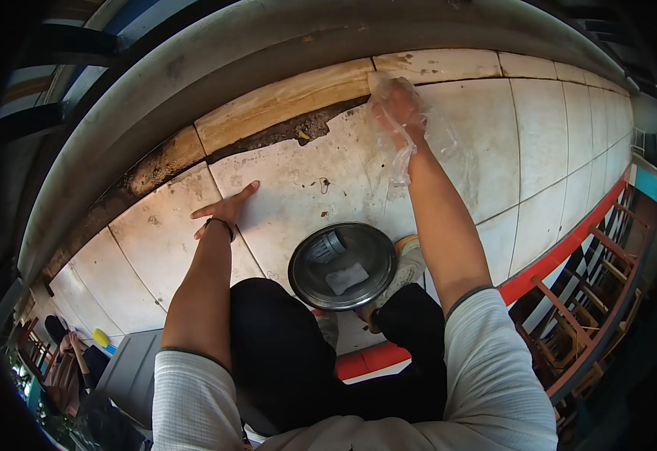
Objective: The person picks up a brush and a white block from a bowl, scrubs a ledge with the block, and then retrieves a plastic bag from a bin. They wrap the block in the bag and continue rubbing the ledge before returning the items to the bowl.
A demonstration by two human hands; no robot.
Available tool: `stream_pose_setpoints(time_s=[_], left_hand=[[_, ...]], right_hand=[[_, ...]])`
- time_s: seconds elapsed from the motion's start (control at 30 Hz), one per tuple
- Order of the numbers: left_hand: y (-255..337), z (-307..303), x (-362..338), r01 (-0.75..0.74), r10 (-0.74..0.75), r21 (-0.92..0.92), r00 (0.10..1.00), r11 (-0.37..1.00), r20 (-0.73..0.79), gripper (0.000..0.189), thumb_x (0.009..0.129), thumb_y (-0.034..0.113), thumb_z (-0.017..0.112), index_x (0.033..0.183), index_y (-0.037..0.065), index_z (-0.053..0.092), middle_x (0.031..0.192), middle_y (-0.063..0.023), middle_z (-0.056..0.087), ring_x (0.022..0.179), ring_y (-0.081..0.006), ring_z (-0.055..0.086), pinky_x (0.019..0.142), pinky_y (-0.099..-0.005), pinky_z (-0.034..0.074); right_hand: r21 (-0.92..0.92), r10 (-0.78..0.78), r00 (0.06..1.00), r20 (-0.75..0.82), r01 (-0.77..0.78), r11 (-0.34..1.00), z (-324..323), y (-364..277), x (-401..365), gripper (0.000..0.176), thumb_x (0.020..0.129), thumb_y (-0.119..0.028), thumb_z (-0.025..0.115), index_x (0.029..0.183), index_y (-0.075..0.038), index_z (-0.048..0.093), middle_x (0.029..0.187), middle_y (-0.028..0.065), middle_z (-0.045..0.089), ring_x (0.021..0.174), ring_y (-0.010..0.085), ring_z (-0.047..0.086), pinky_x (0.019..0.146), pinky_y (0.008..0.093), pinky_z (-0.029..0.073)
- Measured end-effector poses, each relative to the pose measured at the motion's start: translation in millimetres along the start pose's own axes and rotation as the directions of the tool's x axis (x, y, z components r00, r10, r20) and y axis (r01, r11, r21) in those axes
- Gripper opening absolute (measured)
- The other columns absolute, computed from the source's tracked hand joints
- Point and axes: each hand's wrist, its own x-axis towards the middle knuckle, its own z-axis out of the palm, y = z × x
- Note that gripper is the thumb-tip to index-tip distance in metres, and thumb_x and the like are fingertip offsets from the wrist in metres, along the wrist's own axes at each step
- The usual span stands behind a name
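Note:
My left hand rests with spread fingers on the pale tiled ledge; a dark band circles its wrist. Clear plastic, like a thin bag, loosely covers my right hand. That hand is at the ledge's far edge, by the yellowish border tiles, its fingers curled under the plastic. Whether they grip anything inside is hidden. To its left runs a dark, broken gap between tiles and border. Between my arms, near my knees, is a round metal tray showing a ribbed grey shape and a pale patch, possibly reflections.
A thick rounded grey rim curves beyond the border tiles. At right, a red edge bounds the tiles beside wooden chairs. A grey box and another person are at lower left, near a yellow-and-blue object.

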Motion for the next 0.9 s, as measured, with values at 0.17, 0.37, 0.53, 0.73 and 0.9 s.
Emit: stream_pose_setpoints(time_s=[0.17, 0.37, 0.53, 0.73, 0.9], left_hand=[[3, 0, -6, 0.004, -0.003, 0.007, 1.000, 1.000, -0.019, 0.161, 0.063, 0.060, 0.085, 0.128, -0.004, -0.048, 0.157, -0.0335, -0.001, 0.148, -0.0384, 0.005, 0.120, -0.0429, 0.006], [-7, 6, 19, -0.015, 0.020, 0.069, 0.997, 0.998, -0.079, 0.169, 0.049, 0.077, 0.081, 0.141, -0.005, -0.035, 0.151, -0.0406, -0.019, 0.143, -0.0548, -0.008, 0.116, -0.0610, 0.009], [-8, 5, 12, 0.003, 0.003, 0.069, 0.997, 0.998, -0.083, 0.169, 0.049, 0.077, 0.081, 0.141, -0.005, -0.035, 0.150, -0.0407, -0.021, 0.143, -0.0559, -0.007, 0.116, -0.0617, 0.009], [7, 1, -21, 0.054, -0.045, 0.070, 0.991, 0.996, -0.123, 0.169, 0.048, 0.077, 0.081, 0.141, -0.005, -0.035, 0.150, -0.0410, -0.021, 0.143, -0.0561, -0.010, 0.115, -0.0633, 0.009], [33, -17, -82, 0.148, -0.130, 0.178, 0.986, 0.973, -0.105, 0.169, 0.051, 0.074, 0.083, 0.137, -0.005, -0.039, 0.152, -0.0395, -0.014, 0.145, -0.0496, -0.007, 0.117, -0.0569, 0.003]], right_hand=[[0.107, -0.063, 0.969, -0.238, 0.091, 0.990, 24, -108, -33, 0.022, 0.089, -0.023, 0.057, 0.091, -0.002, 0.063, 0.083, 0.0178, 0.067, 0.078, 0.0360, 0.068, 0.067, 0.0415, 0.055], [0.144, 0.190, 0.979, 0.081, -0.200, 0.969, -47, -97, -18, 0.019, 0.090, -0.020, 0.056, 0.100, -0.004, 0.061, 0.098, 0.0155, 0.065, 0.089, 0.0330, 0.065, 0.077, 0.0398, 0.053], [0.590, 0.285, 0.944, 0.168, -0.328, 0.738, 2, -80, -20, 0.016, 0.093, -0.015, 0.053, 0.107, -0.011, 0.060, 0.107, 0.0049, 0.062, 0.101, 0.0193, 0.062, 0.085, 0.0331, 0.052], [0.142, -0.152, 0.959, -0.240, 0.190, 0.972, 63, -106, -30, 0.018, 0.090, -0.020, 0.059, 0.098, -0.004, 0.061, 0.092, 0.0128, 0.063, 0.087, 0.0256, 0.064, 0.075, 0.0350, 0.051], [0.257, 0.260, 0.935, 0.243, -0.320, 0.912, -10, -1, 20, 0.027, 0.093, -0.021, 0.053, 0.114, -0.006, 0.061, 0.110, 0.0121, 0.062, 0.106, 0.0228, 0.060, 0.088, 0.0328, 0.050]])
